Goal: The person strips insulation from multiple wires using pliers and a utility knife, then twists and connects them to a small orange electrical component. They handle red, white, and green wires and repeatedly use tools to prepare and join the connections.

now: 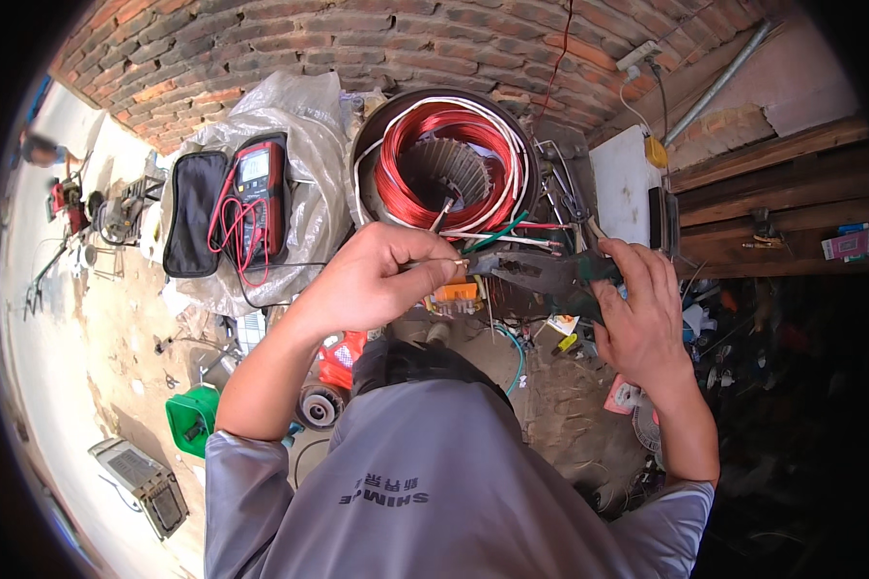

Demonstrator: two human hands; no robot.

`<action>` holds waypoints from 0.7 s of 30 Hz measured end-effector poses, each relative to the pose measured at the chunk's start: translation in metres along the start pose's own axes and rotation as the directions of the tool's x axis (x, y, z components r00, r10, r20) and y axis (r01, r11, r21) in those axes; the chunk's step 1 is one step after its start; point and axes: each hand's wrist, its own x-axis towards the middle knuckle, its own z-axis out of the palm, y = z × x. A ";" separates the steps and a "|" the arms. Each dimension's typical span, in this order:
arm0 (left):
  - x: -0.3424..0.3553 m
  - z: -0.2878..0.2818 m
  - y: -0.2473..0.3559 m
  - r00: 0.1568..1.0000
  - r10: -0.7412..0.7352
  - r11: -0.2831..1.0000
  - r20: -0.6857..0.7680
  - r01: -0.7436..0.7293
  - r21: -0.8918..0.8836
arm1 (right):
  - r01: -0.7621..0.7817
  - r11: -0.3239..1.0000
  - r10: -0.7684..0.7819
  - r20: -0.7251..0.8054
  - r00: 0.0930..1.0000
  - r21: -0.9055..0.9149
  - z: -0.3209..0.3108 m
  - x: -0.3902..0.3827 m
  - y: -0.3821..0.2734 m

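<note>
My left hand (381, 275) is closed in a pinch, thumb against forefinger, on what looks like a thin wire end (462, 263); most of it is hidden by the fingers. My right hand (642, 314) grips a pair of pliers (536, 270) by dark green handles. The jaws point left and reach close to the pinched tip; whether they touch it I cannot tell. Just beyond both hands stands a motor stator (449, 169) wound with red copper wire (406, 145) and white-sleeved leads. A green sleeved lead (497, 234) and red and white ones run out toward the pliers.
A multimeter (261, 198) with red leads lies in its black case on plastic sheeting (309, 125), left of the stator. Wrenches (565, 188) lie to its right. On the ground are a green bucket (193, 420) and a round motor part (321, 406). A brick wall (357, 43) closes off the back.
</note>
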 end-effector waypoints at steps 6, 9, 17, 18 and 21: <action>0.006 -0.007 0.011 0.996 -0.031 1.000 0.085 0.031 0.005 | 0.230 0.943 -0.231 0.024 0.973 -0.239 -0.009 0.029 0.017; 0.005 -0.009 0.007 0.994 -0.041 0.999 0.104 0.039 0.018 | 0.278 0.916 -0.287 0.012 0.958 -0.288 -0.010 0.037 0.020; 0.008 -0.010 0.012 0.991 -0.059 0.994 0.120 0.047 0.102 | 0.369 0.872 -0.389 0.004 0.921 -0.321 -0.012 0.050 0.026; 0.009 -0.010 0.012 0.991 -0.059 0.992 0.124 0.045 0.116 | 0.379 0.867 -0.397 0.011 0.918 -0.322 -0.013 0.051 0.027; 0.010 -0.009 0.012 0.989 -0.073 0.992 0.125 0.059 0.112 | 0.393 0.851 -0.411 0.025 0.911 -0.349 -0.014 0.053 0.028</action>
